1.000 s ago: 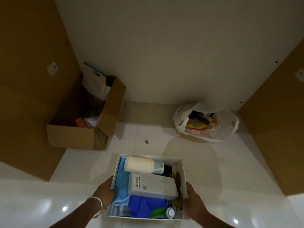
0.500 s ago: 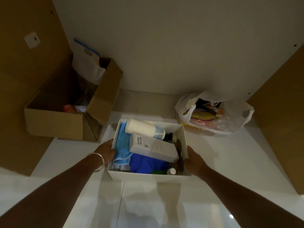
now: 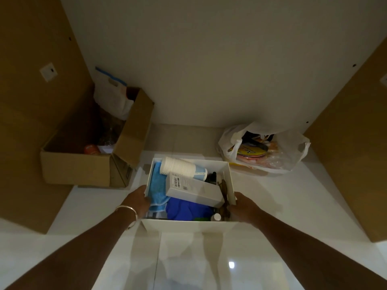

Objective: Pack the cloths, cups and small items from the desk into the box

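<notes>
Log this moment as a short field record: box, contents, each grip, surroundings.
box: white box, open top, between both hands over the white floor
contents: stacked paper cups, white carton, light blue cloth, dark blue cloth
left grip: left hand holds the left wall
right grip: right hand holds the right wall
surroundings: cardboard box left, plastic bag right

Grey carton (image 3: 194,190) label: barcode sticker at centre frame — digits too small to read
Yellow disc (image 3: 250,152) in the plastic bag (image 3: 293,151): dark print — illegible
</notes>
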